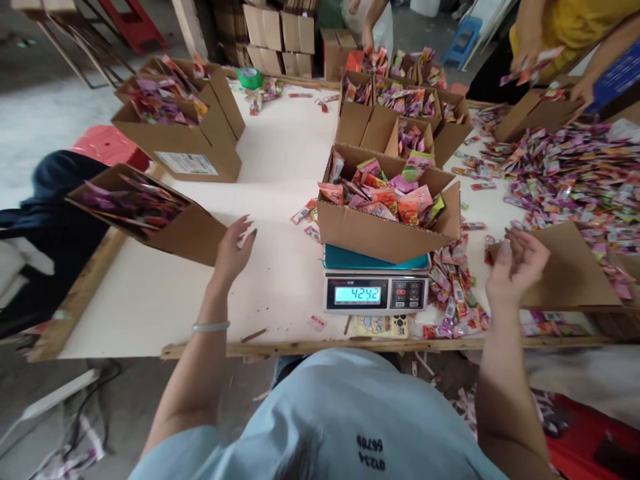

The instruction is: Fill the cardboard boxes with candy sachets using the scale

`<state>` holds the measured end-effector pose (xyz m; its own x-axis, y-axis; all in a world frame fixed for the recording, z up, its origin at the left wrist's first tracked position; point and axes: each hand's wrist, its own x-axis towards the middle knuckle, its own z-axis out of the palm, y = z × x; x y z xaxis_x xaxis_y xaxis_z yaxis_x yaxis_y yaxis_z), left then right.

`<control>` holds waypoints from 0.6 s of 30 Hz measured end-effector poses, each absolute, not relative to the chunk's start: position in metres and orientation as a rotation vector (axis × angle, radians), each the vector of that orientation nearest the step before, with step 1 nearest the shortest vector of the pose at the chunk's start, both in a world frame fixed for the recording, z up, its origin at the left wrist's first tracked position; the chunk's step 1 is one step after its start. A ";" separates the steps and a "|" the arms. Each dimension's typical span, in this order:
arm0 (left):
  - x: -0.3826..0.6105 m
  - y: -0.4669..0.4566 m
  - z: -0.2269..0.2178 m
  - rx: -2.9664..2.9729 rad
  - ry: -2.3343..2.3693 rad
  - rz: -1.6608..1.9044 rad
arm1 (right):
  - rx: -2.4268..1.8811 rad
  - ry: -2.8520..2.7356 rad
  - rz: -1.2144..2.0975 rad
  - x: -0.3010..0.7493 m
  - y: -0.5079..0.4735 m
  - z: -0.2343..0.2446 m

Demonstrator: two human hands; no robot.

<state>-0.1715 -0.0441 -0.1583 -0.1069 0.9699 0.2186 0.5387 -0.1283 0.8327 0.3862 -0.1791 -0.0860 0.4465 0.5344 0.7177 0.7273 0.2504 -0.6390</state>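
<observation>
My left hand point(234, 248) is open with its fingers spread, right beside the end of a tilted cardboard box point(197, 230) filled with small packets. Whether it touches the box I cannot tell. On the right, my right hand point(517, 267) is loosely curled, its fingers apart and nothing visible in them. It is near the edge of another cardboard box point(570, 267) and some loose packets. Between my hands, a digital scale point(377, 291) reads 424.2. An open box point(385, 230) heaped with pink, orange and green packets sits on its teal plate.
Filled boxes point(195, 143) stand at the back left, others point(367, 127) behind the scale. A large packet pile point(575, 173) covers the right side. Green tape point(250, 78) lies at the back. A yellow-clad person point(585, 40) handles a box; another person's hand point(369, 37) reaches in.
</observation>
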 end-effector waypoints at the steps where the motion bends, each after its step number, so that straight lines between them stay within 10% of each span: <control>1: -0.166 -0.048 -0.154 1.699 1.639 1.177 | -1.388 -1.220 -0.190 0.385 -0.176 -0.083; 18: -0.007 -0.073 -0.028 1.875 0.797 1.452 | -1.229 -2.732 0.232 0.240 -0.047 0.077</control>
<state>-0.0070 -0.0733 -0.0284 0.2101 0.7768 0.5937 0.0835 -0.6192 0.7807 0.2397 -0.0474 0.0772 -0.6578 0.7507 0.0609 0.7296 0.6552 -0.1957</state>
